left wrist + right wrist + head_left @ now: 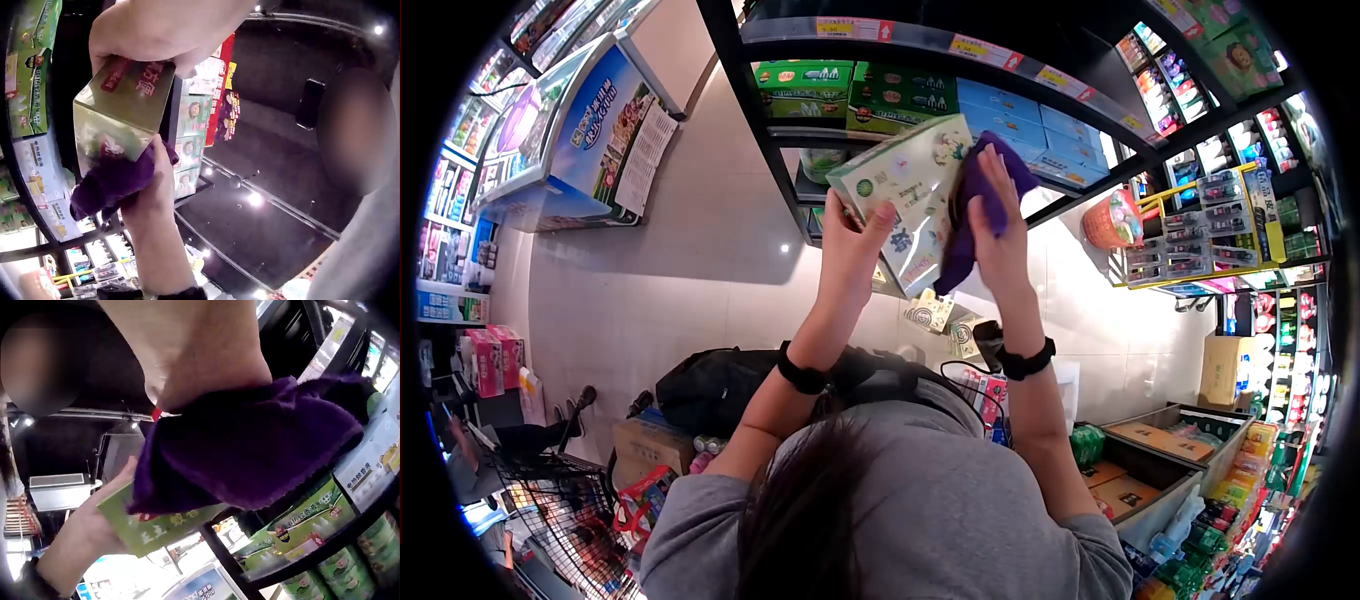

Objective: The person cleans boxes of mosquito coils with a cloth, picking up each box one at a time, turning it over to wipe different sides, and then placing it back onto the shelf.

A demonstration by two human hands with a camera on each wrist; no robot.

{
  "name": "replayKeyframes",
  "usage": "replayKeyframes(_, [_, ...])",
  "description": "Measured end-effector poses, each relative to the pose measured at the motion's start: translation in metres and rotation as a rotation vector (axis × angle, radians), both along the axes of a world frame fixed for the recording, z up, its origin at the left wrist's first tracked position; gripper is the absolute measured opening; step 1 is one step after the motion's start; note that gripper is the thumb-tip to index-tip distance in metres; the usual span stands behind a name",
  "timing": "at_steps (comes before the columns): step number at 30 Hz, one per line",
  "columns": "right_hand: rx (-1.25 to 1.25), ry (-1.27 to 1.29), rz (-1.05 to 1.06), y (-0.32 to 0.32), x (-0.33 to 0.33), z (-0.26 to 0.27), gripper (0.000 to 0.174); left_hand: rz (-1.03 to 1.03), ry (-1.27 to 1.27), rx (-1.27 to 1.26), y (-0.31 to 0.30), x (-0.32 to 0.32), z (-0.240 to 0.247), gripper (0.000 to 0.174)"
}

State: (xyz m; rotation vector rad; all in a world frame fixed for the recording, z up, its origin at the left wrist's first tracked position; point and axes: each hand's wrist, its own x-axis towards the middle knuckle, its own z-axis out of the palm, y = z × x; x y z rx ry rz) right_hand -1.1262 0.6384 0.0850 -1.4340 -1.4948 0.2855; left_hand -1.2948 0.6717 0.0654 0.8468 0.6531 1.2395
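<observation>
A pale green box (915, 195) is held up tilted in front of the shelf by the left hand (852, 240), its thumb on the near face and its fingers behind. Against the box's right side, the right hand (1000, 235) presses a purple cloth (970, 215), fingers mostly straight. In the left wrist view the cloth (119, 181) bunches along an edge of the box (125, 103), below the right hand's fingertips. The right wrist view shows the cloth (250, 450) draped under the right hand (200, 356), partly covering the box (156, 531).
Green boxes (805, 90) and blue boxes (1025, 125) fill the shelf behind the hands. Below, small cartons (928, 312) stand on the tiled floor (710, 240). A freezer (580, 140) is at the left, a wire cart (570, 510) at the lower left, and bins (1150, 470) at the lower right.
</observation>
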Motion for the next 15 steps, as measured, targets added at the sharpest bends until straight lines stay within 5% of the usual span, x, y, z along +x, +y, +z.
replayKeyframes(3, [0.049,-0.034,0.081,-0.003,-0.004,0.001,0.049,0.042,-0.029,0.038,-0.003,0.002,0.003,0.056])
replayKeyframes(5, [0.034,-0.278,0.108,-0.009,-0.019,0.002,0.055,0.048,-0.007,0.041,-0.003,0.003,0.005,0.056])
replayKeyframes(8, [0.026,-0.261,0.347,-0.020,-0.046,-0.003,0.057,0.052,0.063,0.046,0.001,0.000,-0.004,0.055])
replayKeyframes(10, [0.021,-0.393,0.328,-0.028,-0.055,0.000,0.055,-0.048,-0.039,-0.138,-0.001,-0.004,-0.002,0.053])
replayKeyframes(15, [-0.001,-0.183,0.437,-0.024,-0.043,0.009,0.053,-0.139,-0.006,0.006,-0.001,-0.009,-0.013,0.087])
